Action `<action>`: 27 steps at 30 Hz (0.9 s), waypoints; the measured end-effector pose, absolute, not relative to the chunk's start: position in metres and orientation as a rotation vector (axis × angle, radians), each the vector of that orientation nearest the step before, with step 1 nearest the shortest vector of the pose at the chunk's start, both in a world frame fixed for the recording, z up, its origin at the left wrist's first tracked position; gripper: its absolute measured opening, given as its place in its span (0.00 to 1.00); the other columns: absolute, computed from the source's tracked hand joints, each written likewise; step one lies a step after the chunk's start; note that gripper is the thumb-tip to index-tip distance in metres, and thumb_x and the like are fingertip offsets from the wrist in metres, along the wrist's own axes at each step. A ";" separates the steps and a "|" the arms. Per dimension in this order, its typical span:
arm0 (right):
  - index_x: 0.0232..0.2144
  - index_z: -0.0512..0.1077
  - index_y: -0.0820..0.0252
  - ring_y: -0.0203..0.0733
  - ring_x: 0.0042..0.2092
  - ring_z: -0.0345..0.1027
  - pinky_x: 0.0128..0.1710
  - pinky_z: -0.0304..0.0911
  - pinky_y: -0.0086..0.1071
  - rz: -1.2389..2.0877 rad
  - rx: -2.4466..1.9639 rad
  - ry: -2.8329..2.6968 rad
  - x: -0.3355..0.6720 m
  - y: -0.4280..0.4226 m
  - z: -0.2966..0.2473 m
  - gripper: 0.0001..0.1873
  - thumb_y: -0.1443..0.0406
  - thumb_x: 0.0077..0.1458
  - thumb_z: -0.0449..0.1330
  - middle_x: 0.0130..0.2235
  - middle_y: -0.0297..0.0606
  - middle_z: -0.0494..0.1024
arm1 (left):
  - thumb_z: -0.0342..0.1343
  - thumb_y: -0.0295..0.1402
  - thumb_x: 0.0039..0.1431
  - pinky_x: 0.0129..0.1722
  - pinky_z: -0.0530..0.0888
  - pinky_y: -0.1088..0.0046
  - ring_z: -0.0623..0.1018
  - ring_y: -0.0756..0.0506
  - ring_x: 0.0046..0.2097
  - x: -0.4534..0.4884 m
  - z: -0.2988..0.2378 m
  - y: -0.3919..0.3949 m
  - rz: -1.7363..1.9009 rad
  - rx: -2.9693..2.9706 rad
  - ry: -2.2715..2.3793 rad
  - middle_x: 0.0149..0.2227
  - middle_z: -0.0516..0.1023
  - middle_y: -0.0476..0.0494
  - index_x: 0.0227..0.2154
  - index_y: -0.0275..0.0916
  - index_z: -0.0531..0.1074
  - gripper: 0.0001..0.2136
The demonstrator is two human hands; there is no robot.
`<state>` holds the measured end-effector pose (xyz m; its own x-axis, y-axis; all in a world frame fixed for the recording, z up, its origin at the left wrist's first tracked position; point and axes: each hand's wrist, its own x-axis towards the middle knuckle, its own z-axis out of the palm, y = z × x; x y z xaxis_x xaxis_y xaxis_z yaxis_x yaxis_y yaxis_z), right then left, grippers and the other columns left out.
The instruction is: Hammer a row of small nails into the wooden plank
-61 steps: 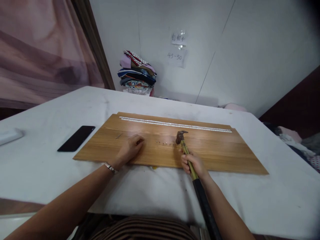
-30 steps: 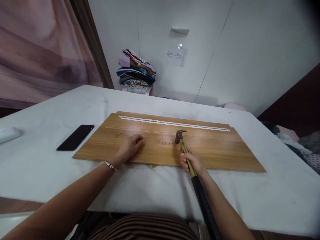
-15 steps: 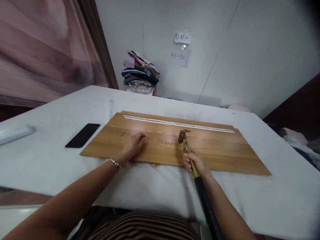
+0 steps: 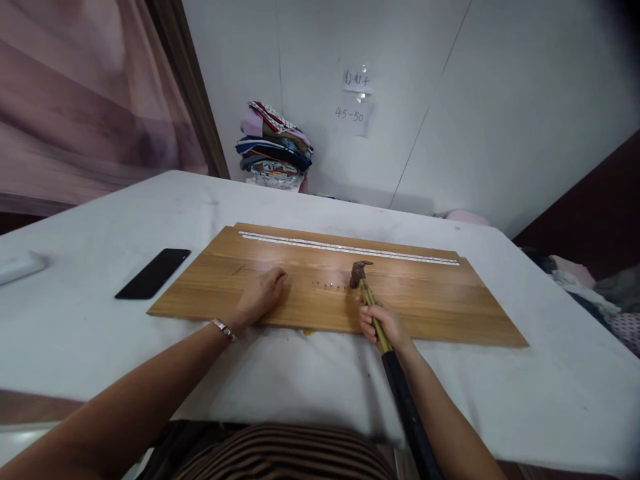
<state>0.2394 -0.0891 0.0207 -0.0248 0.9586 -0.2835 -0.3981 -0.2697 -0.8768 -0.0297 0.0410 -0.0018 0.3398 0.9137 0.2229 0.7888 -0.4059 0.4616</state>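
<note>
My right hand [image 4: 383, 323] is wrapped round the yellowish shaft of a claw hammer [image 4: 366, 291], whose black grip runs back along my forearm. The rusty hammer head is over the middle of a brown wooden board [image 4: 425, 293], close to the right end of a short row of small dark nail heads [image 4: 331, 285]. Left of that row, my left hand [image 4: 264, 293] rests on the board with its fingers curled; whether anything is inside them is hidden. A few loose nails [image 4: 237, 270] lie on the board beyond my left wrist.
The board lies on a white-covered table [image 4: 200, 207], with two white measuring strips [image 4: 345, 249] along its far side. Left of it is a black phone [image 4: 153, 273], and farther left a white roll [image 4: 20, 267]. Folded clothes [image 4: 275, 147] are stacked by the wall.
The whole scene has slid slightly left in view as the camera turned. Both hands and the hammer keep nearly the same places on and over the board.
</note>
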 end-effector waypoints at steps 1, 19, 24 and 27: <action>0.36 0.63 0.58 0.28 0.12 0.50 0.09 0.46 0.22 1.556 -1.115 -0.725 0.239 -0.089 0.021 0.19 0.62 0.39 0.61 0.16 0.18 0.62 | 0.41 0.38 0.63 0.42 0.72 0.66 0.79 0.41 0.40 -0.029 0.000 0.040 0.655 2.329 1.525 0.38 0.80 0.41 0.39 0.40 0.72 0.15; 0.37 0.62 0.58 0.28 0.12 0.49 0.08 0.46 0.22 1.538 -1.127 -0.734 0.241 -0.090 0.019 0.20 0.62 0.39 0.61 0.16 0.19 0.61 | 0.43 0.39 0.63 0.43 0.73 0.66 0.79 0.41 0.43 -0.033 -0.015 0.048 0.704 2.319 1.497 0.43 0.80 0.42 0.53 0.39 0.65 0.18; 0.37 0.62 0.58 0.28 0.12 0.50 0.09 0.46 0.22 1.542 -1.129 -0.736 0.240 -0.091 0.022 0.19 0.62 0.40 0.62 0.16 0.19 0.61 | 0.46 0.39 0.60 0.43 0.73 0.66 0.79 0.42 0.42 -0.032 -0.005 0.044 0.690 2.271 1.476 0.40 0.80 0.42 0.45 0.39 0.69 0.14; 0.36 0.63 0.58 0.27 0.12 0.50 0.09 0.45 0.21 1.550 -1.117 -0.731 0.239 -0.091 0.023 0.19 0.62 0.40 0.62 0.16 0.19 0.61 | 0.45 0.41 0.61 0.42 0.73 0.67 0.78 0.43 0.40 -0.032 -0.001 0.042 0.675 2.305 1.442 0.38 0.80 0.43 0.37 0.40 0.72 0.13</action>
<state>0.2388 -0.0912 0.0235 -0.0230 0.9582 -0.2853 -0.3901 -0.2713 -0.8799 -0.0320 0.0422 -0.0013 0.3725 0.9032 0.2135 0.7424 -0.4280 0.5154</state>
